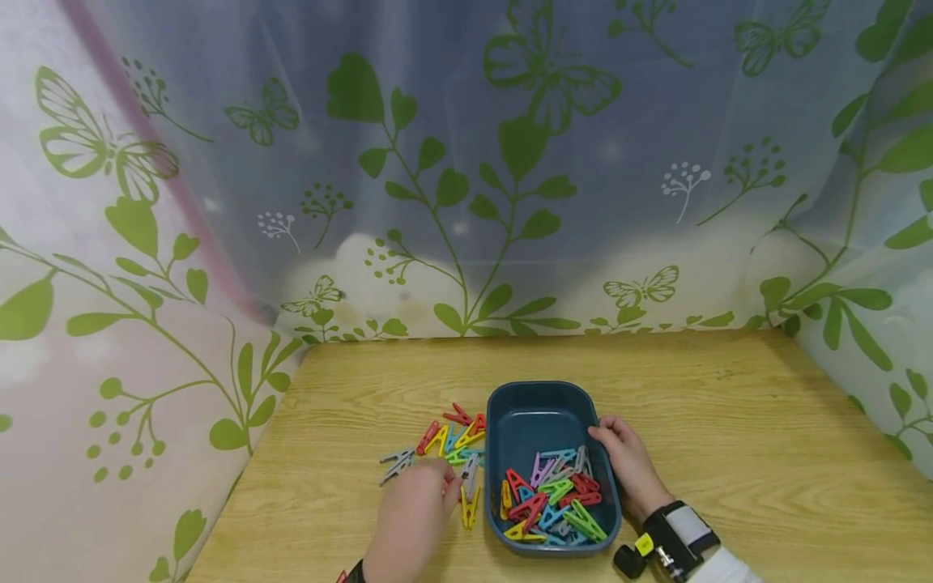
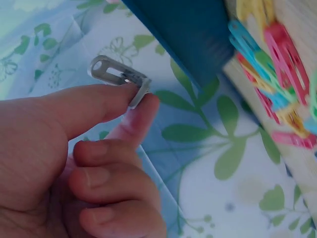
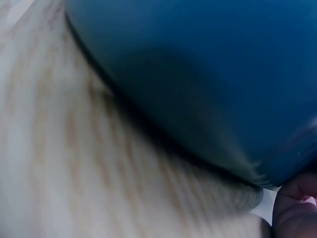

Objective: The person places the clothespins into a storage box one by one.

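Between thumb and index finger my left hand (image 2: 114, 163) pinches a grey clothespin (image 2: 116, 72); the other fingers are curled in the left wrist view. In the head view this left hand (image 1: 415, 510) is over the table, left of a dark blue plastic tub (image 1: 535, 401). Many coloured clothespins (image 1: 557, 490) lie in the tub's near half. My right hand (image 1: 630, 465) grips the tub's right rim. Only a bit of the right hand (image 3: 296, 210) shows in the right wrist view, beside the tub's wall (image 3: 213, 84).
A loose group of clothespins, among them a red one (image 1: 427, 437) and a yellow one (image 1: 470, 508), lies left of the tub on the wooden table (image 1: 729, 421). Behind the table hangs a curtain (image 1: 437, 243) printed with leaves and butterflies.
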### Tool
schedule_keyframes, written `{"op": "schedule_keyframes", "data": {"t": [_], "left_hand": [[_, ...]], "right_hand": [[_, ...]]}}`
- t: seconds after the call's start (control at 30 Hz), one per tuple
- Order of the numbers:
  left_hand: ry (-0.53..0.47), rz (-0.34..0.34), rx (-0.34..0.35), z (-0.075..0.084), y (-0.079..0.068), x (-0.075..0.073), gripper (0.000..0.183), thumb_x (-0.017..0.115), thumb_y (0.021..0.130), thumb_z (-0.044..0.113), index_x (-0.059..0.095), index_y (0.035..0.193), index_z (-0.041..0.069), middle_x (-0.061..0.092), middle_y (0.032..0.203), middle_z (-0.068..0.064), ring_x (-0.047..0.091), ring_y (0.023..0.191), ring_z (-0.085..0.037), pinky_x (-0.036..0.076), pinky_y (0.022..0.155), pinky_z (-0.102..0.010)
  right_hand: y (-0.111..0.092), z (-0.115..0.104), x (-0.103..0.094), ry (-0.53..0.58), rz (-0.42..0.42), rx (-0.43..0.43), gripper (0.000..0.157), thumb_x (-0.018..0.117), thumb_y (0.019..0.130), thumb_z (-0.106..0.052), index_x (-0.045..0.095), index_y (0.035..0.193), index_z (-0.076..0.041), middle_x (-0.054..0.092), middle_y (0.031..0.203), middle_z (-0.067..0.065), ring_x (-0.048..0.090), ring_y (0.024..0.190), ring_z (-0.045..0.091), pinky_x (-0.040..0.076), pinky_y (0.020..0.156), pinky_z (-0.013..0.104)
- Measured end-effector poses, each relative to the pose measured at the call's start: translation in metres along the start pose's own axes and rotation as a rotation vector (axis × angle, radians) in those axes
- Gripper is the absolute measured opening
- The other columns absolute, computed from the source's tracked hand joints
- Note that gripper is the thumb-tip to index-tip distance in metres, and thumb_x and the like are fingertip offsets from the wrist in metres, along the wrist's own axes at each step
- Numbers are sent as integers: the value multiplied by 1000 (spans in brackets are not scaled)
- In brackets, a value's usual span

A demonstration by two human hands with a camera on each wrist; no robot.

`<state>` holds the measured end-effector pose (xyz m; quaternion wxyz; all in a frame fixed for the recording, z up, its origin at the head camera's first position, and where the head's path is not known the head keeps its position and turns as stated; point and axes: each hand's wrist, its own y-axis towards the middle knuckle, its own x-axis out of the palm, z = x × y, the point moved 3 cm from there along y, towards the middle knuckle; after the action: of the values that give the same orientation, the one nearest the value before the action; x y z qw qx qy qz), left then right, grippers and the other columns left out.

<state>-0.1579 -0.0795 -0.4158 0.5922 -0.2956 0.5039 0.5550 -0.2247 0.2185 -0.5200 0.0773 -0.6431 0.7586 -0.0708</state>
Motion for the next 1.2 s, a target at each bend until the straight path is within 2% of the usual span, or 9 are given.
{"op": "schedule_keyframes", "data": {"t": [0.13, 0.37, 0.53, 0.7, 0.87, 1.2], "left_hand": [[-26, -40, 33, 16, 1, 6, 17, 78, 92, 21, 68, 79, 13, 65, 75, 4, 53, 62, -7, 41, 55, -25], [-33, -108, 126, 38, 0, 19, 22, 78, 92, 23, 65, 76, 16, 57, 70, 8, 49, 61, -3, 40, 54, -23], [3, -149, 180, 48, 1, 28, 24, 78, 92, 25, 65, 74, 17, 56, 69, 9, 51, 62, -4, 40, 54, -23], [32, -178, 191, 51, 1, 37, 25, 78, 92, 26, 65, 72, 18, 56, 68, 9, 52, 60, -3, 41, 53, -24], [68, -169, 213, 52, 1, 45, 26, 80, 90, 26, 65, 70, 18, 57, 66, 10, 53, 59, -4, 39, 51, -25], [65, -183, 210, 52, 1, 48, 25, 81, 89, 29, 67, 72, 18, 57, 66, 9, 53, 59, -4, 39, 51, -25]], "right_hand": [[0, 0, 0, -1, -1, -1, 20, 54, 105, -24, 49, 113, -6, 52, 98, 0, 51, 90, 14, 44, 76, 25], [1, 0, 0, -1, -1, -7, 20, 53, 105, -24, 48, 112, -6, 50, 98, 0, 50, 91, 14, 43, 76, 25], [1, 2, -1, -8, 2, -8, 20, 54, 105, -25, 48, 111, -6, 50, 99, 1, 50, 91, 14, 43, 76, 26], [0, 2, -1, -15, 6, -6, 21, 55, 105, -26, 49, 112, -7, 50, 100, 1, 50, 93, 15, 43, 77, 26], [0, 2, -1, -11, 4, -3, 20, 55, 105, -26, 49, 112, -7, 51, 99, 0, 51, 92, 14, 43, 76, 26], [0, 2, -1, 2, -1, -3, 20, 55, 105, -26, 49, 112, -8, 51, 99, 0, 51, 92, 14, 44, 77, 26]]}}
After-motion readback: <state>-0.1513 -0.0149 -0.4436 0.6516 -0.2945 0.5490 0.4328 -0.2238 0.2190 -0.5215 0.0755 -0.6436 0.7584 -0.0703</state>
